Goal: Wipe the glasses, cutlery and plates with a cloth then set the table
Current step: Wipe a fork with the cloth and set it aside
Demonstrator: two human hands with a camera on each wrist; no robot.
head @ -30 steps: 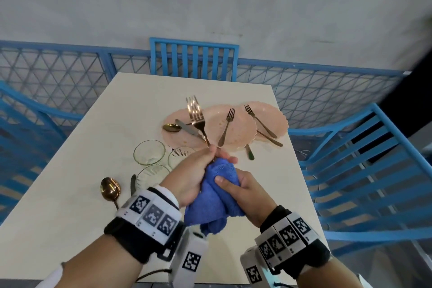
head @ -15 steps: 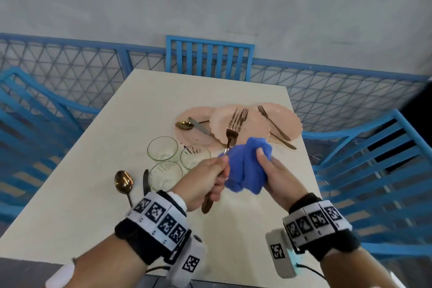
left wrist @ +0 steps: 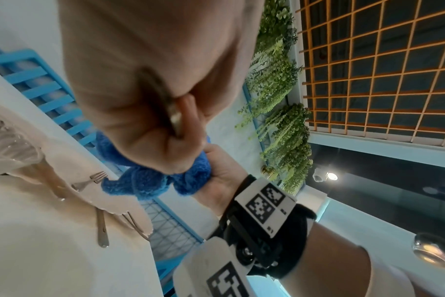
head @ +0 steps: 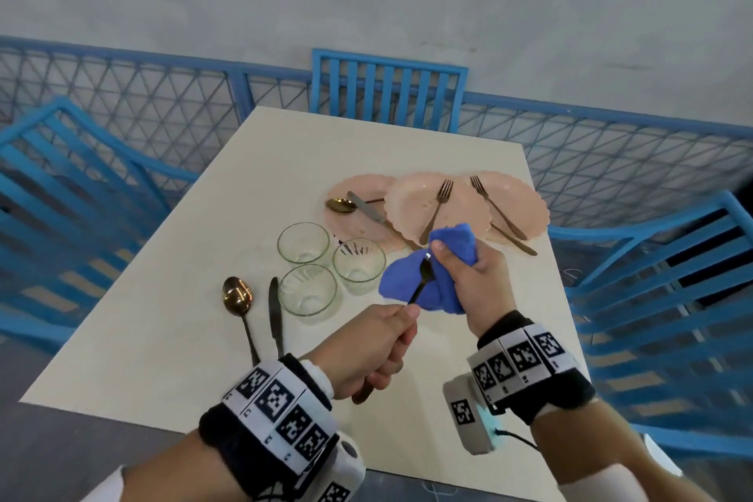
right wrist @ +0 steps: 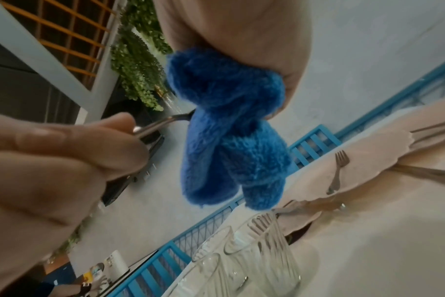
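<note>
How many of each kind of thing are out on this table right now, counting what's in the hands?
Plates: 3
Glasses: 3
Forks: 2
Spoons: 2
Knives: 2
Blue cloth: 1
Held utensil, head inside the cloth: 1
Half-hidden utensil under the right plate, kind unclear: 1
Total: 15

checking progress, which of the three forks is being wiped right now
The fork held by its handle in the left hand, its tines buried in the blue cloth gripped by the right hand. The other two forks lie untouched on the pink plates.
</note>
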